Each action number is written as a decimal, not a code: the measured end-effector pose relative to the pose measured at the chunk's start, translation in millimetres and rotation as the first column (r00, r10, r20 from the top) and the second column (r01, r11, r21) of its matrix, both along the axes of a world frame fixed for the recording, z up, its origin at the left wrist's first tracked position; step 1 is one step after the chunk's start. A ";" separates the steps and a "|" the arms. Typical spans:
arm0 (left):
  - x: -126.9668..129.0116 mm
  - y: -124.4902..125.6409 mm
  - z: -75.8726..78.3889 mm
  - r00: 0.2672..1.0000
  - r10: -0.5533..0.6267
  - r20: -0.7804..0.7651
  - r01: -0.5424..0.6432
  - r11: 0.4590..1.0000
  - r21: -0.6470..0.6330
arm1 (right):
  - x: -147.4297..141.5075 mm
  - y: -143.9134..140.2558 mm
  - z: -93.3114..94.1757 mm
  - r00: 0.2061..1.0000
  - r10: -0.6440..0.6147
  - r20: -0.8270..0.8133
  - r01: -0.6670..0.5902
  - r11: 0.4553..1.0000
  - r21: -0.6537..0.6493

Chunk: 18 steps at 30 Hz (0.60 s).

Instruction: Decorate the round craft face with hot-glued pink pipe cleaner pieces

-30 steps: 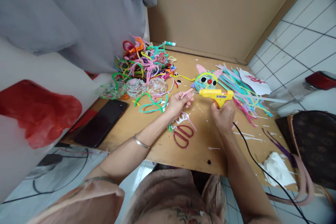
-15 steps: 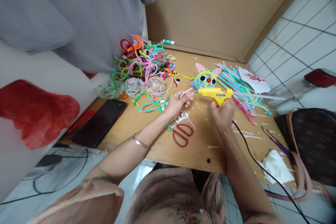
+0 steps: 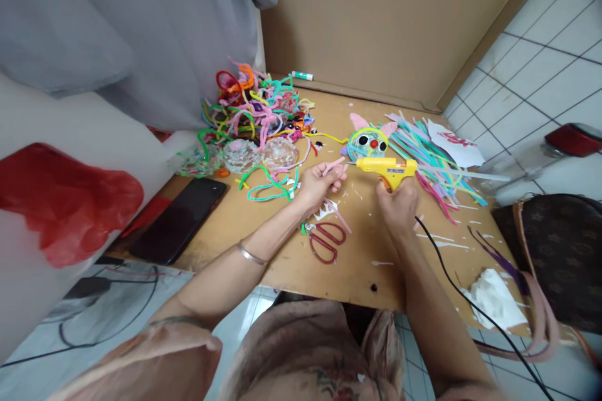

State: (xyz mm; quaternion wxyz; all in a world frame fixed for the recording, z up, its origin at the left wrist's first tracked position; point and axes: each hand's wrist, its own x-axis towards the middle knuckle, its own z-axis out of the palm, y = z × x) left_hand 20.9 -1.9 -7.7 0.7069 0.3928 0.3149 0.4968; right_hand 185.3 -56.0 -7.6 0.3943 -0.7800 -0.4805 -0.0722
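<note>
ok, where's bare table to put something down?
Bare wood lies between the phone and the scissors, and along the cardboard wall behind the face craft. It is crowded at the pipe-cleaner heap and the cut strips.

From my screen I count two hands: one left hand (image 3: 316,185) and one right hand (image 3: 399,205). There is one yellow glue gun (image 3: 383,167), one pair of red-handled scissors (image 3: 327,240), one black phone (image 3: 181,219) and one green-capped glue stick (image 3: 301,76). I see one finished round pipe-cleaner face (image 3: 369,141), which bears two black eyes and one red nose. Three clear, faceted domes (image 3: 241,154) sit in a row. One white crumpled tissue (image 3: 491,299) and one black cord (image 3: 451,282) are on the tabletop (image 3: 282,263). The pipe cleaners form two heaps, one tangled pile (image 3: 256,106) and one straight bundle (image 3: 430,160); the single stems are too many and too tangled for me to count.
</note>
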 end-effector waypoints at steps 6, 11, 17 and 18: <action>-0.4 0.4 1.3 1.000 0.009 0.012 -0.009 1.000 -0.005 | 18.4 -0.3 6.9 0.996 -0.083 0.023 0.085 0.992 -0.091; 0.1 1.3 0.0 0.999 0.045 -0.005 -0.046 0.998 -0.035 | 38.5 0.4 10.3 0.993 -0.104 0.060 0.119 0.918 -0.378; 0.8 -1.9 -3.8 1.000 0.005 -0.001 -0.005 0.999 -0.044 | 40.8 0.8 8.3 0.985 -0.121 0.121 0.168 0.822 -0.544; 0.9 -2.5 -4.5 1.000 -0.003 0.008 0.004 0.999 -0.042 | 39.6 0.3 7.7 0.985 -0.116 0.128 0.168 0.816 -0.554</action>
